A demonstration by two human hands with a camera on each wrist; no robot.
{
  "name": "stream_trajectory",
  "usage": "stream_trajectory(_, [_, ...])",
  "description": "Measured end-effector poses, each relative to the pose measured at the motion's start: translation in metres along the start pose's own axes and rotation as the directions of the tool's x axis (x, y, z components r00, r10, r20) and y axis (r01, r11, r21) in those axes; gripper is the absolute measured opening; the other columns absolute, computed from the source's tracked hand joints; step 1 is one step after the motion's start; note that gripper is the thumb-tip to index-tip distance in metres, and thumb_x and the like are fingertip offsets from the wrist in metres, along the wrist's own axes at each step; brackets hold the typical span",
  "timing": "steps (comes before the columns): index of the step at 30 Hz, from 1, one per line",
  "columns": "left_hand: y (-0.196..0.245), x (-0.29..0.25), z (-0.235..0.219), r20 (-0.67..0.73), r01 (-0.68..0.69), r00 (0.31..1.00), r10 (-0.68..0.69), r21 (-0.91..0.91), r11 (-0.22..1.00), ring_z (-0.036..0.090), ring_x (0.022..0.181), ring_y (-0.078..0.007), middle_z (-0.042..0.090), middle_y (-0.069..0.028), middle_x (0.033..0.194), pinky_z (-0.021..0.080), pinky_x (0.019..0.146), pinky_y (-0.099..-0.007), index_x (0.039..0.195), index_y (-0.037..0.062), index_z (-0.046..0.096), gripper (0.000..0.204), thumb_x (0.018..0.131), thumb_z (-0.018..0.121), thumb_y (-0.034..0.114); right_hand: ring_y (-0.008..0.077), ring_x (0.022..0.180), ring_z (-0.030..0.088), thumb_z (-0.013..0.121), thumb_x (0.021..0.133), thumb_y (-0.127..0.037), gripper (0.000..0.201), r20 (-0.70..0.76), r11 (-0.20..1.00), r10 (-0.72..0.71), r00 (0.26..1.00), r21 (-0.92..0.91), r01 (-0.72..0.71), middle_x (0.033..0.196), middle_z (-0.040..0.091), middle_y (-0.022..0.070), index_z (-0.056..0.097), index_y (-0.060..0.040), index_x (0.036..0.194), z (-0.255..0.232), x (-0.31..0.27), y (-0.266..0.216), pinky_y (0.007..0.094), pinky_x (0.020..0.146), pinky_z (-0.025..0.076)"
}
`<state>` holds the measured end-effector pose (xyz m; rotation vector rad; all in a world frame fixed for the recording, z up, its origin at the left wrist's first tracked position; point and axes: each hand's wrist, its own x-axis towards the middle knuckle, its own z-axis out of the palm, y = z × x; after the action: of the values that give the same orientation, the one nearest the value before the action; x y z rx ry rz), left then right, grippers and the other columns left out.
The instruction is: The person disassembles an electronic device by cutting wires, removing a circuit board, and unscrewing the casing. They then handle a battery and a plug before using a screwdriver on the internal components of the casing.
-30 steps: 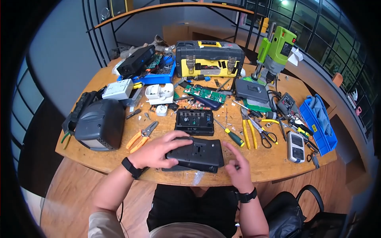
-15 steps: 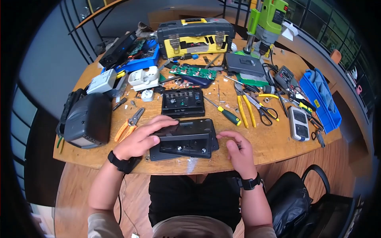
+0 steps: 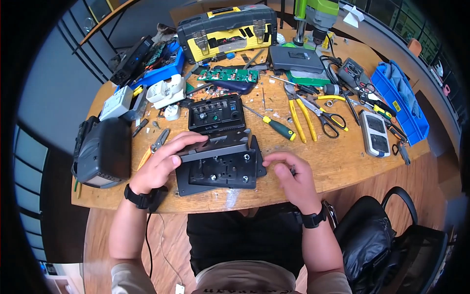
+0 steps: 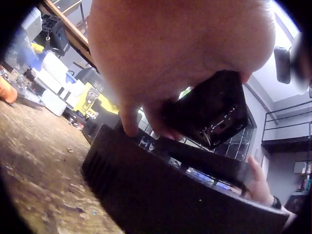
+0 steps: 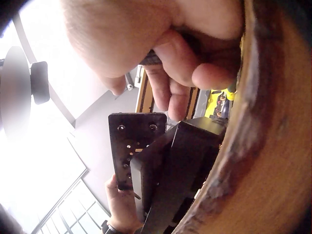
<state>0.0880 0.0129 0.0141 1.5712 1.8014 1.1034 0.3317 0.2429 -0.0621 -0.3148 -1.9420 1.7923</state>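
Casing [image 3: 230, 169] is tilted; left hand [image 3: 160, 162] grips its left side, right hand [image 3: 297, 180], just beside, pinches some small dark object [image 5: 150, 59].

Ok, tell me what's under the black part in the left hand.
Another black piece on the table; its edges show beyond the held part. Its middle is mostly covered.

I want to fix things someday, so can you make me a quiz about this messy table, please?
1. Fill in: The person's ___ hand grips the black, boxy plastic casing.
2. True or false: In the head view, the green-and-yellow-handled screwdriver lies left of the yellow-handled metal pliers.
3. What colour is the big, boxy plastic toolbox on the brown wooden table? A) pink and white B) black and yellow C) purple and green

Key: 1. left hand; 2. true; 3. B.
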Motion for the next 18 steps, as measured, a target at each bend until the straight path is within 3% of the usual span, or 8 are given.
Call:
stream_trajectory(8, [-0.005, 0.004, 0.003, 0.042, -0.027, 0.999, 0.028, -0.027, 0.999, 0.052, 0.135, -0.0344, 0.054, -0.0203, 0.141, 0.033, 0.118, -0.0426, 0.145, -0.0038, 0.054, 0.067, 0.096, 0.045, 0.041, 0.0146, 0.097, 0.069, 0.068, 0.100, -0.012, 0.019, 0.003, 1.000, 0.023, 1.000, 0.009, -0.023, 0.103, 0.073, 0.0081, 0.070, -0.0005, 0.115, 0.000, -0.001, -0.003, 0.0278, 0.083, 0.051])
stream_trajectory(18, [-0.014, 0.005, 0.005, 0.056, -0.046, 0.997, 0.047, -0.029, 0.999, 0.052, 0.134, -0.0339, 0.053, -0.0194, 0.140, 0.035, 0.117, -0.0425, 0.146, -0.0033, 0.053, 0.067, 0.099, 0.047, 0.045, 0.0173, 0.098, 0.070, 0.068, 0.099, -0.012, 0.019, 0.001, 1.000, 0.016, 1.000, -0.011, -0.016, 0.104, 0.073, 0.0096, 0.070, 0.0001, 0.114, 0.000, -0.001, -0.003, 0.0293, 0.087, 0.053])
